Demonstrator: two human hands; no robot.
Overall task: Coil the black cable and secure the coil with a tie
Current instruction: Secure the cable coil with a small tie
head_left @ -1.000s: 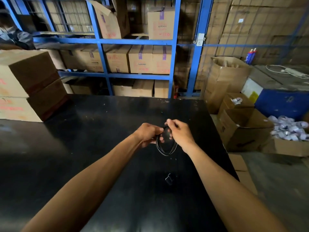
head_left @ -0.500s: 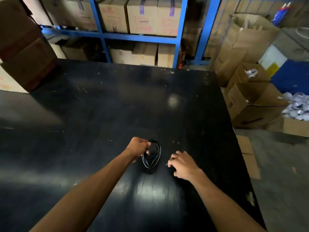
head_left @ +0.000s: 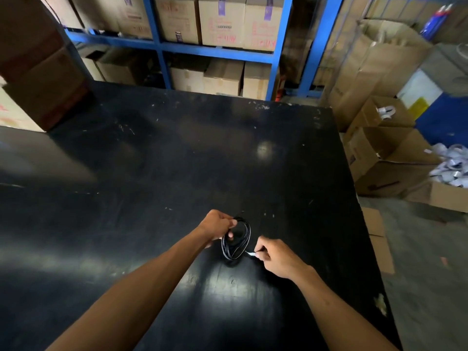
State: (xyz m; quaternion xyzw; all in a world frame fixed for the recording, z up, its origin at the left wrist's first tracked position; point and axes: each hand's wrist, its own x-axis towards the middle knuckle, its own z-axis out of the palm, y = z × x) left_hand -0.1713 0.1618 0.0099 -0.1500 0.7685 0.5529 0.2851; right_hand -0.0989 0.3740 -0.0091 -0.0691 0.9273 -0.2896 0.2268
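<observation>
The black cable (head_left: 236, 245) is wound into a small oval coil and stands on edge on the black table (head_left: 177, 158). My left hand (head_left: 218, 225) grips the coil's upper left side, fingers through the loop. My right hand (head_left: 274, 257) is just right of the coil's lower edge and pinches a short white tie (head_left: 251, 253) between thumb and forefinger. The tie's free end points at the coil and nearly touches it.
Stacked cardboard boxes (head_left: 33, 72) sit on the table's far left corner. Blue shelving (head_left: 215, 49) with cartons stands behind the table. Open cartons (head_left: 385, 158) and a box of white bundles (head_left: 450, 168) lie on the floor to the right, past the table's right edge.
My right hand let go of the coil, went down to the table surface and came up pinching the white tie beside the coil. The left hand kept its hold; the camera tilted down.
</observation>
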